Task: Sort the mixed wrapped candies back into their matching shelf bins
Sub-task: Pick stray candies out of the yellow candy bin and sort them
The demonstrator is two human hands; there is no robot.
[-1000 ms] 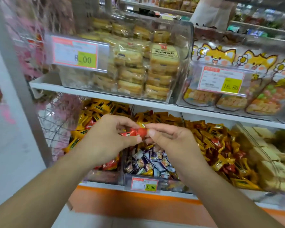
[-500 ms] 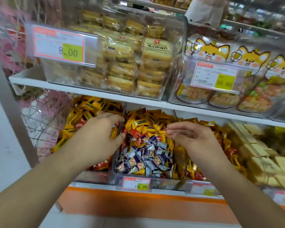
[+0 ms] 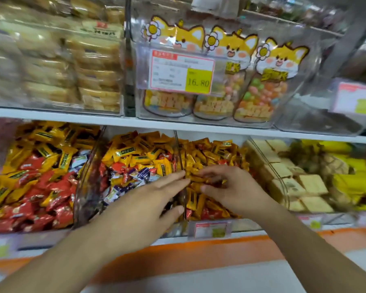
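Since a second ago the two hands have parted from the red candy they pinched together over the middle bin and slid right; the view has swung right too, so the 8.00 tag is out of frame. The left hand (image 3: 144, 205) now lies flat with its fingers (image 3: 173, 178) straight, reaching over the clear divider (image 3: 181, 166) between the middle bin (image 3: 135, 166) and the bin to its right (image 3: 216, 153). The right hand (image 3: 232, 187) sits in that right bin, fingers loosely curled down among the yellow candies (image 3: 199, 163); motion blur hides whether they pinch one.

The lower white shelf (image 3: 178, 240) carries a row of clear bins above an orange band (image 3: 199, 256). The left bin (image 3: 36, 176) holds yellow and red wrapped candies. The middle bin mixes yellow, red and purple-and-white wrapped pieces (image 3: 142, 172). Farther right are pale square biscuits (image 3: 309, 185) and yellow packs (image 3: 351, 176).

The upper shelf (image 3: 72, 117) holds a clear box of wrapped cakes (image 3: 72, 70) on the left and a clear box with three pouches (image 3: 226, 81) printed with cartoon fox faces and daisies. A price tag (image 3: 182, 70) on that box reads 16.80 on a yellow patch; its other print is too small to read. A blurred tag (image 3: 355, 98) hangs at far right, and another (image 3: 211, 229) under the right bin is unreadable
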